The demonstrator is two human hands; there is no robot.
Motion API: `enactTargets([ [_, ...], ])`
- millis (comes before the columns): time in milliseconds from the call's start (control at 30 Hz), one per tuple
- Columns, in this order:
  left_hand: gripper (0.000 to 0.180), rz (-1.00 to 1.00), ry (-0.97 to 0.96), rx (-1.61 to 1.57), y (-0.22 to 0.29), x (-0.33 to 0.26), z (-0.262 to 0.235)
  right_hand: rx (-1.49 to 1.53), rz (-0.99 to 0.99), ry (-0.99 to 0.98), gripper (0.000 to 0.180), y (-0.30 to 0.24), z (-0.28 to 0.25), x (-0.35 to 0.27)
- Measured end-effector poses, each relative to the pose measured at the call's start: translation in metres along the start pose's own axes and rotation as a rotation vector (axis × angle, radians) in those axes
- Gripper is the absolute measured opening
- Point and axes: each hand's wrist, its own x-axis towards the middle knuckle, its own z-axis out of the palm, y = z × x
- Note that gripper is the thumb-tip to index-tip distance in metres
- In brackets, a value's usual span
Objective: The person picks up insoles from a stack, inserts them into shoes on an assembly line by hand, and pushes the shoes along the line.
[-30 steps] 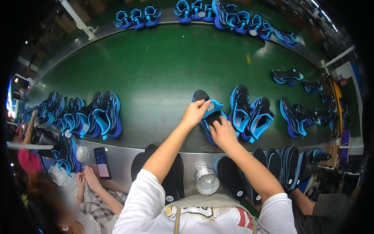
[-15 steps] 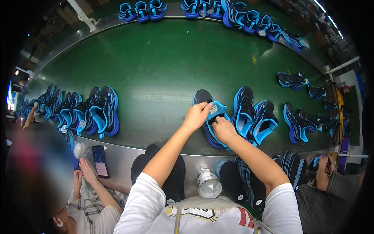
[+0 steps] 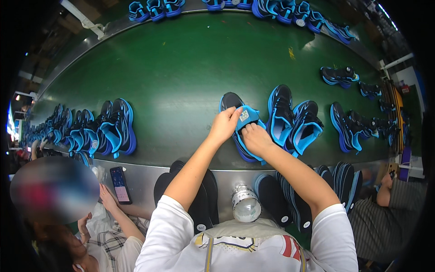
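Observation:
A black sneaker with bright blue lining and sole (image 3: 230, 99) lies on the green belt in front of me, toe pointing away. My left hand (image 3: 224, 124) pinches its blue tongue (image 3: 247, 116), which is pulled up and shows a pale label. My right hand (image 3: 257, 138) is at the shoe's opening, its curled fingers reaching inside; whatever they grip there is hidden. Just right of it stand two matching sneakers, one (image 3: 280, 106) nearer the hands and another (image 3: 306, 124) beside it, both with openings toward me.
Dark insoles lie along the metal ledge, a stack (image 3: 290, 204) at right and more (image 3: 206, 199) at left, with a clear jar (image 3: 246, 206) between. A phone (image 3: 120, 185) lies near a co-worker's hand (image 3: 108, 199). Rows of sneakers (image 3: 118, 127) line the green belt (image 3: 181, 68).
The view has shifted slightly, so the belt and shoes sit a little higher. Both hands stay on the same sneaker. At left, the co-worker's head and hands have moved.

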Motion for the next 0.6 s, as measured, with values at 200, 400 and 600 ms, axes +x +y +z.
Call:
enactTargets([
  [200, 0.034, 0.005, 0.031, 0.070, -0.003, -0.008, 0.004, -0.120, -0.104, -0.522, 0.026, -0.002, -0.027, 0.000],
  [400, 0.026, -0.059, -0.085, 0.105, 0.002, -0.006, 0.005, -0.149, -0.092, -0.886, 0.026, -0.009, -0.050, 0.015],
  [600, 0.028, 0.443, 0.303, 0.198, -0.007, -0.011, 0.029, 0.112, -0.098, -0.507, 0.026, 0.005, -0.013, 0.002],
])
